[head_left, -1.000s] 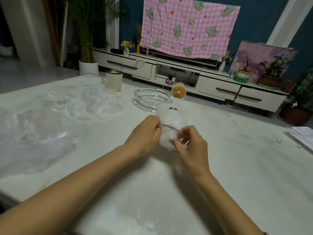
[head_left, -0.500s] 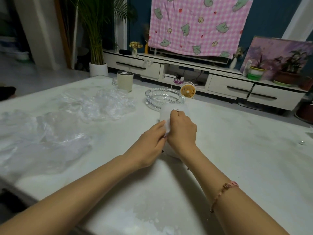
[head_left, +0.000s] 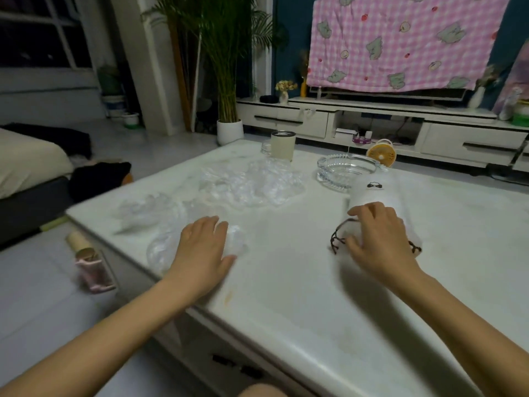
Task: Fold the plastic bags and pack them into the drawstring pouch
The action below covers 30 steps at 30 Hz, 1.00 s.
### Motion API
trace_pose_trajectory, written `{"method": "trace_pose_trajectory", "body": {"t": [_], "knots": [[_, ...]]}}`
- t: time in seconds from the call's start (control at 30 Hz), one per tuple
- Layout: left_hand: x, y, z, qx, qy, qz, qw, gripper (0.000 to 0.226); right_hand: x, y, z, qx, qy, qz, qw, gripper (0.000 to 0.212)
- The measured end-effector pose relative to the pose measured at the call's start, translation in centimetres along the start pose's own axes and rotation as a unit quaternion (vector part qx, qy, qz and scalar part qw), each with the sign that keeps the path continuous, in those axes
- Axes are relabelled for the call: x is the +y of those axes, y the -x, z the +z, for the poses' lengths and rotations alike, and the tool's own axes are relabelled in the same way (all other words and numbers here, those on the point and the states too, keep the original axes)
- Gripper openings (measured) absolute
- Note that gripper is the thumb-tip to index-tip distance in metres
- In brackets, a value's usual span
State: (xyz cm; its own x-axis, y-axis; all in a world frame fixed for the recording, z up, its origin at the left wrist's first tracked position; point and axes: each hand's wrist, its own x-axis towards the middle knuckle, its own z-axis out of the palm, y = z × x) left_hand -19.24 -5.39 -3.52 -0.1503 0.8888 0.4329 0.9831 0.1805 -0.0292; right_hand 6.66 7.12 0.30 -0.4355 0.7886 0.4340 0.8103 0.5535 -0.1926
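Step, as I judge: fetching the next bag. My left hand (head_left: 204, 250) lies flat, fingers straight, on a crumpled clear plastic bag (head_left: 159, 249) by the white table's (head_left: 286, 305) left edge. My right hand (head_left: 380, 242) covers the white fabric drawstring pouch (head_left: 375, 193) mid-table, and I cannot tell its grip. Next likely: flatten and fold.

A home living room: low media cabinet (head_left: 472, 141), potted palm (head_left: 226, 67), pink cloth (head_left: 400, 41) (probably over a television (head_left: 400, 95)), pale coffee table (head_left: 315, 282).

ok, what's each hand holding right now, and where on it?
Right hand grips the drawstring pouch at its corded mouth end. Left hand lies flat on a clear plastic bag, no grip.
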Motion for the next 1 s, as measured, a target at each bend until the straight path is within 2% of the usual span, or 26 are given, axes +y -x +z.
{"method": "trace_pose_trajectory", "body": {"t": [0.07, 0.13, 0.2, 0.3, 0.4, 0.47, 0.5, 0.6, 0.7, 0.77, 0.83, 0.93, 1.0], "knots": [[-0.6, 0.8, 0.0, -0.021, 0.003, -0.012, 1.0, 0.04, -1.4, 0.7, 0.2, 0.009, -0.053, -0.006, 0.999, 0.035], [-0.2, 1.1, 0.3, -0.025, 0.049, -0.03, 0.998, 0.016, -2.6, 1.2, 0.3, 0.004, -0.084, -0.022, 0.996, 0.031], [0.3, 1.1, 0.6, -0.016, 0.068, -0.033, 0.997, 0.011, -3.7, 1.6, 0.3, -0.005, -0.121, -0.034, 0.992, 0.029], [2.0, 1.5, -0.1, 0.014, 0.12, 0.049, 0.991, 0.019, -5.3, 2.4, -0.2, -0.05, -0.241, -0.018, 0.969, 0.03], [4.5, 2.3, -0.6, 0.043, 0.108, 0.185, 0.976, 0.021, -6.8, 3.3, -1.3, -0.141, -0.392, 0.033, 0.909, 0.052], [6.5, 3.1, -1.1, 0.067, 0.086, 0.257, 0.96, 0.016, -6.8, 3.8, -1.5, -0.182, -0.371, 0.034, 0.91, 0.061], [7.1, 3.3, -1.1, 0.078, 0.085, 0.279, 0.953, 0.018, -6.7, 3.9, -1.4, -0.185, -0.36, 0.036, 0.914, 0.056], [8.1, 3.7, -1.2, 0.11, 0.095, 0.3, 0.943, 0.02, -5.7, 4.3, -1.3, -0.128, -0.38, 0.078, 0.913, 0.009], [8.3, 3.8, -0.9, 0.172, 0.093, 0.349, 0.917, 0.005, -3.5, 5.0, -2.0, -0.05, -0.455, 0.164, 0.874, 0.02], [8.2, 3.9, -1.0, 0.194, 0.091, 0.365, 0.906, 0.032, -2.0, 5.9, -3.5, 0.022, -0.494, 0.191, 0.848, 0.018], [8.0, 3.7, -1.6, 0.205, 0.11, 0.362, 0.903, 0.041, -0.5, 7.3, -5.2, 0.083, -0.515, 0.197, 0.83, 0.014], [9.2, 3.8, -2.9, 0.217, 0.139, 0.368, 0.893, 0.028, 1.7, 10.8, -7.6, 0.139, -0.522, 0.195, 0.819, 0.015], [11.5, 4.0, -4.1, 0.203, 0.163, 0.384, 0.886, 0.021, 4.0, 13.6, -8.9, 0.17, -0.485, 0.223, 0.828, 0.018]]}}
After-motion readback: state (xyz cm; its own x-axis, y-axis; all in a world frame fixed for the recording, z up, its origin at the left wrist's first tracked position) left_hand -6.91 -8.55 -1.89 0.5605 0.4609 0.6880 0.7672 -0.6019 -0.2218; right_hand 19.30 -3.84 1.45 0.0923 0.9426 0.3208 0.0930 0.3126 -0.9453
